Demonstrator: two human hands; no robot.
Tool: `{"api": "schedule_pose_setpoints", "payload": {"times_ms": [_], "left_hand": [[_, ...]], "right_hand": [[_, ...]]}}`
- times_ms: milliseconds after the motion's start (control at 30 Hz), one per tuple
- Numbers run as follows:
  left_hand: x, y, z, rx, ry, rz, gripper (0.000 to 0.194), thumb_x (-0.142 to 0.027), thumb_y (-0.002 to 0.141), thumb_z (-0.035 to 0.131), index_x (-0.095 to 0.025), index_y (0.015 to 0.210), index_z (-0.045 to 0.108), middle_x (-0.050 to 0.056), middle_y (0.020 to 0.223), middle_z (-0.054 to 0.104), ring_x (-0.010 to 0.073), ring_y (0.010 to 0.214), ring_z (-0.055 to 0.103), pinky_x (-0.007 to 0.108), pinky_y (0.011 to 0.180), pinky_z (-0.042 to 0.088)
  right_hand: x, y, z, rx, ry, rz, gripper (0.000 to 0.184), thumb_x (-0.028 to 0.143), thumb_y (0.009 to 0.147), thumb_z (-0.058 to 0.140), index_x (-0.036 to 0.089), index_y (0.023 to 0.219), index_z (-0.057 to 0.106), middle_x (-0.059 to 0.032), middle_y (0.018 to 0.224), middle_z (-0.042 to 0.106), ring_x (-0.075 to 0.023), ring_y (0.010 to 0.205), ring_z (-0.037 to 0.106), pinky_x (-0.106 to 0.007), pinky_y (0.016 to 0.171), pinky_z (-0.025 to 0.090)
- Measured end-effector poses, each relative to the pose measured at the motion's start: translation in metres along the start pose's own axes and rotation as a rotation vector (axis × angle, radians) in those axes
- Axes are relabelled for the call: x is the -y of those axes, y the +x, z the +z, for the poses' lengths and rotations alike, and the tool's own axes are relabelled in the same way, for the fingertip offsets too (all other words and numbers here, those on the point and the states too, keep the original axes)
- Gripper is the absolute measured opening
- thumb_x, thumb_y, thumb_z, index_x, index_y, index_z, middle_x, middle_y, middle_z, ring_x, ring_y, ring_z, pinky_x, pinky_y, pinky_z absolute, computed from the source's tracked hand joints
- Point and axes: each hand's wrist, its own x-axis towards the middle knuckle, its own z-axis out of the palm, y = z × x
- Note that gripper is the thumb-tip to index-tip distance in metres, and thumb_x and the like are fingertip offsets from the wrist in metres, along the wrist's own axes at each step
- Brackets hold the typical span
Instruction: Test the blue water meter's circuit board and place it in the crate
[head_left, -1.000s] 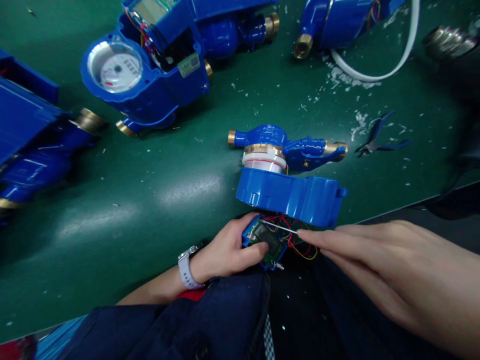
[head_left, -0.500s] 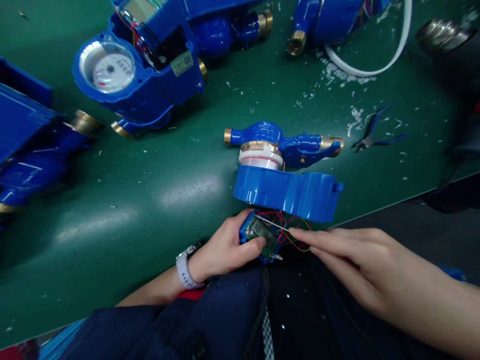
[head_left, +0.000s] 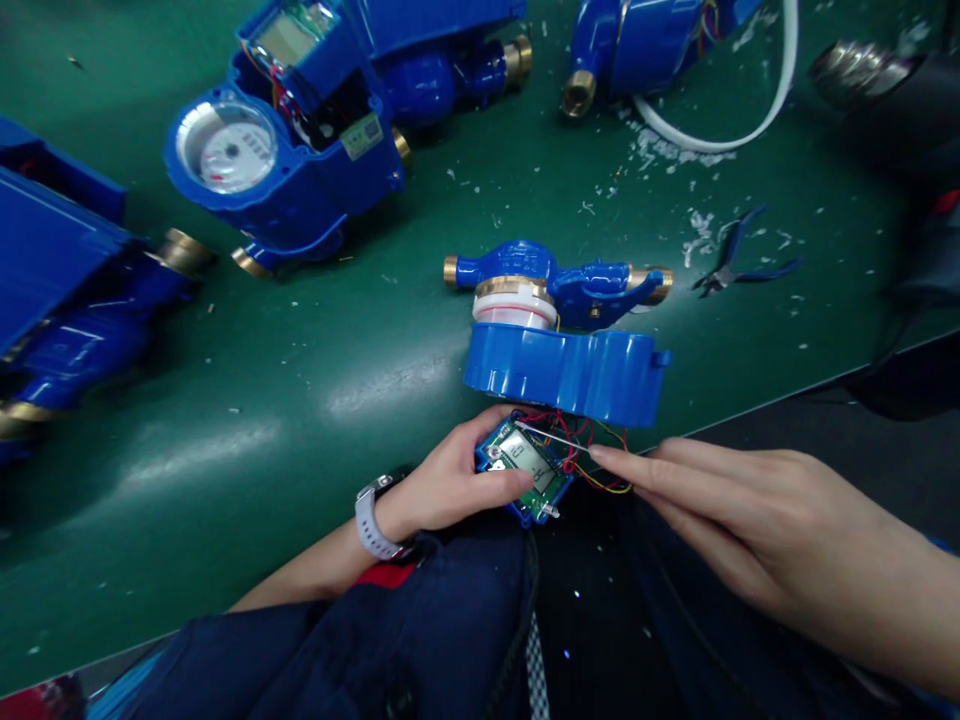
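Observation:
My left hand (head_left: 450, 485) is closed around a blue-cased circuit board with an LCD display (head_left: 527, 460), its thumb lying over the lower part of the screen. Between the fingers of my right hand (head_left: 720, 510) is a thin metal rod, perhaps tweezers (head_left: 555, 436), whose tip meets the board's upper left edge. Red, yellow and black wires (head_left: 574, 455) run from the board toward a blue housing (head_left: 562, 370). That housing is tipped on its side, joined to a blue water meter body (head_left: 517, 262) with brass threaded ends. What my left fingers do beneath the case is hidden.
Blue-handled cutters (head_left: 731, 265) lie open on the green table (head_left: 337, 450), among white scraps. An open meter (head_left: 270, 170) with a dial stands at the upper left. More blue meters, a white strap (head_left: 712, 145) and a ribbed metal piece (head_left: 855, 75) lie around the edges.
The view has shifted slightly. The board has tilted so its display shows more clearly, with more digits visible. My hands keep their holds, and the rod's tip stays at the board's upper edge.

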Motion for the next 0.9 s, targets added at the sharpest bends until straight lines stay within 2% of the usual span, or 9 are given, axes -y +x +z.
{"api": "schedule_pose_setpoints", "payload": {"times_ms": [233, 467, 633, 767, 900], "left_hand": [[0.005, -0.001, -0.001, 0.0, 0.026, 0.044, 0.055, -0.03, 0.079, 0.067, -0.014, 0.128, 0.049, 0.011, 0.116, 0.064, 0.0219, 0.096, 0.062, 0.034, 0.085, 0.049], [0.009, -0.002, 0.001, -0.072, 0.139, 0.145, 0.053, -0.025, 0.078, 0.061, -0.017, 0.129, 0.049, 0.01, 0.12, 0.062, 0.0229, 0.101, 0.061, 0.035, 0.089, 0.048], [0.012, -0.002, 0.002, -0.123, 0.207, 0.168, 0.049, -0.024, 0.076, 0.059, -0.019, 0.124, 0.053, 0.006, 0.112, 0.066, 0.0229, 0.097, 0.063, 0.032, 0.084, 0.05], [0.012, -0.001, 0.003, -0.146, 0.254, 0.171, 0.048, -0.022, 0.075, 0.057, -0.018, 0.123, 0.054, 0.005, 0.107, 0.068, 0.0227, 0.096, 0.064, 0.032, 0.082, 0.051], [0.011, -0.001, 0.003, -0.122, 0.284, 0.159, 0.048, -0.024, 0.075, 0.056, -0.016, 0.122, 0.052, 0.006, 0.106, 0.069, 0.022, 0.091, 0.065, 0.033, 0.081, 0.052]], "right_hand": [[0.009, 0.004, -0.005, 0.022, -0.319, -0.077, 0.046, 0.002, 0.087, 0.033, 0.014, 0.128, 0.05, -0.0005, 0.073, 0.056, -0.0163, 0.051, 0.06, -0.028, 0.041, 0.041], [0.02, 0.008, -0.006, -0.001, -0.456, -0.131, 0.059, -0.003, 0.07, 0.038, 0.009, 0.125, 0.054, -0.0041, 0.073, 0.058, -0.0191, 0.05, 0.059, -0.03, 0.044, 0.041], [0.034, 0.012, -0.005, -0.003, -0.583, -0.171, 0.054, -0.005, 0.068, 0.04, 0.007, 0.115, 0.065, -0.0068, 0.065, 0.057, -0.0215, 0.046, 0.055, -0.03, 0.041, 0.04], [0.035, 0.018, -0.004, 0.016, -0.567, -0.171, 0.053, -0.003, 0.066, 0.043, 0.005, 0.112, 0.068, -0.0065, 0.06, 0.053, -0.0225, 0.041, 0.053, -0.03, 0.035, 0.038], [0.023, 0.023, -0.008, 0.028, -0.381, -0.125, 0.057, -0.001, 0.061, 0.044, 0.009, 0.112, 0.067, -0.0032, 0.063, 0.056, -0.0171, 0.037, 0.054, -0.028, 0.032, 0.033]]}}
